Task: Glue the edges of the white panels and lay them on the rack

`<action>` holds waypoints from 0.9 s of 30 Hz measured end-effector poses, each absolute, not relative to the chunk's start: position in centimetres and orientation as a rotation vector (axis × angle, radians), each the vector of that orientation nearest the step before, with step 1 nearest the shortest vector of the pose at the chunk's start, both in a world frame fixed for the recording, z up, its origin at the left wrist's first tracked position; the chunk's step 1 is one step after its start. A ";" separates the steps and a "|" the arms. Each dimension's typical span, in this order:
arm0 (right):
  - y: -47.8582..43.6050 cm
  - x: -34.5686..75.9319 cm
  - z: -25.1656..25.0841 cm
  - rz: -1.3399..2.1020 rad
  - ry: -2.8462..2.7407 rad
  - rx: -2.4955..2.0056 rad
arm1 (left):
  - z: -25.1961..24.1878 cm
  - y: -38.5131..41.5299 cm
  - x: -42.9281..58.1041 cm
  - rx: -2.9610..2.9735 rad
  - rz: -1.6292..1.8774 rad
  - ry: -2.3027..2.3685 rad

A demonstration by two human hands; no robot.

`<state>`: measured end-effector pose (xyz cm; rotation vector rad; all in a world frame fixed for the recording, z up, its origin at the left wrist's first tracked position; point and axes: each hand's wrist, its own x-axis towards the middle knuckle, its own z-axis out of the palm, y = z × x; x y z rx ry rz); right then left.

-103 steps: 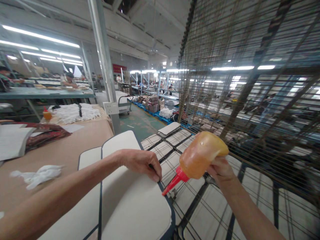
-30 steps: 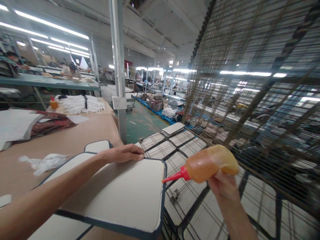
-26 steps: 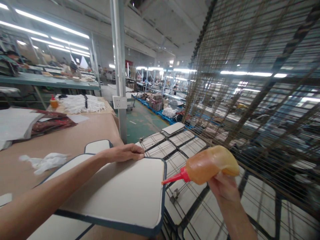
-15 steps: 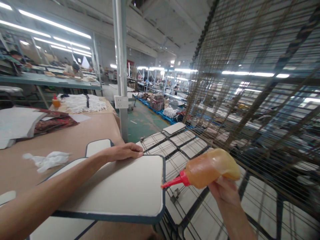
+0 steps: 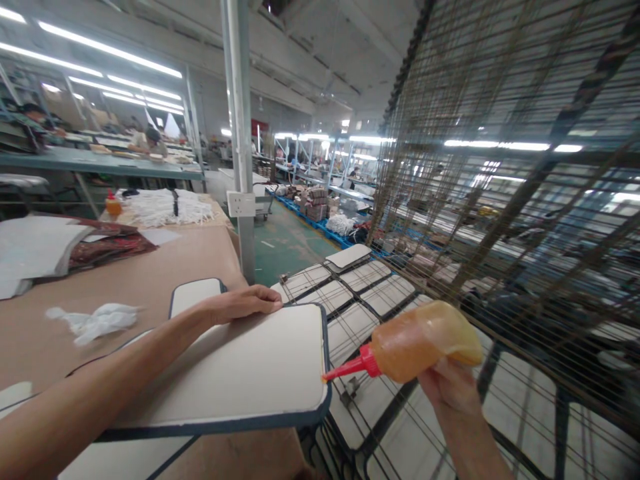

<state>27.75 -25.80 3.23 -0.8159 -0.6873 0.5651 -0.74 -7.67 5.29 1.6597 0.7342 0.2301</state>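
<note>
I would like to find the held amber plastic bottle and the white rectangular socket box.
Held amber plastic bottle (image 5: 407, 343), head view: middle of its body.
White rectangular socket box (image 5: 241, 205), head view: front face.

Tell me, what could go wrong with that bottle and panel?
The bottle tilts nozzle-down, so too firm a squeeze by the right hand might let out too much. The nozzle points at the panel right beside its dark rim, so a slip could smear it. The left hand is at the far edge; if that grip loosens, the panel might shift.
</note>
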 end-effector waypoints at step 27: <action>-25.4 27.4 2.6 0.249 -0.729 -0.764 | 1.8 -6.2 -0.8 1.313 0.541 0.805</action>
